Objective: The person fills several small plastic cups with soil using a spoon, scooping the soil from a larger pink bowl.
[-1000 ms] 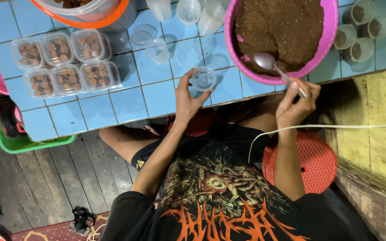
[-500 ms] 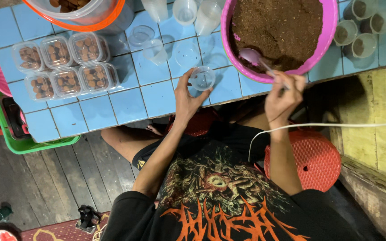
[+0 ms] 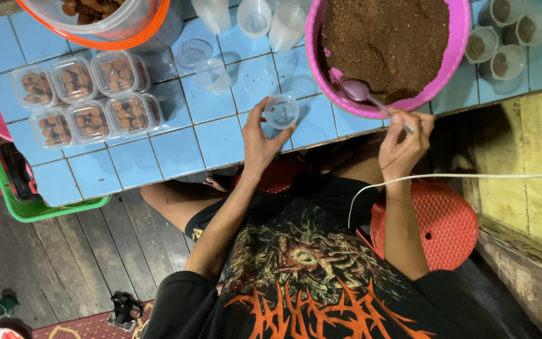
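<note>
— So where does the cup [image 3: 281, 111] sit against the two hands?

— Between them, but much closer to the left hand [image 3: 260, 139]. That hand has its thumb and fingers curled round the cup's near side, pinching the clear wall, with the cup standing upright on the blue tabletop [image 3: 177, 147].

— And the right hand [image 3: 403, 141]?

— Off to the right, closed in a pinch on the handle of a spoon [image 3: 371, 98]. The spoon's bowl lies inside the pink basin [image 3: 453, 47], just over the near rim, resting at the edge of the brown powder [image 3: 387, 37].

— Which way does the spoon run?

— Slanted — bowl up and to the left, handle down and to the right into the fingers. So the bowl end points roughly toward the cup, and the cup lies left of it and a little nearer the person.

— Is the cup touching the basin?

— It looks just beside the rim, with a sliver of tile between; hard to be sure from above. The cup itself looks empty.

— Anything else nearby?

— Loose clear cups [image 3: 255, 17] farther back on the tiles, small lidded boxes [image 3: 86, 94] of brown pieces well to the left, and a few filled cups [image 3: 500, 37] past the basin on the right — all apart from both hands.
</note>
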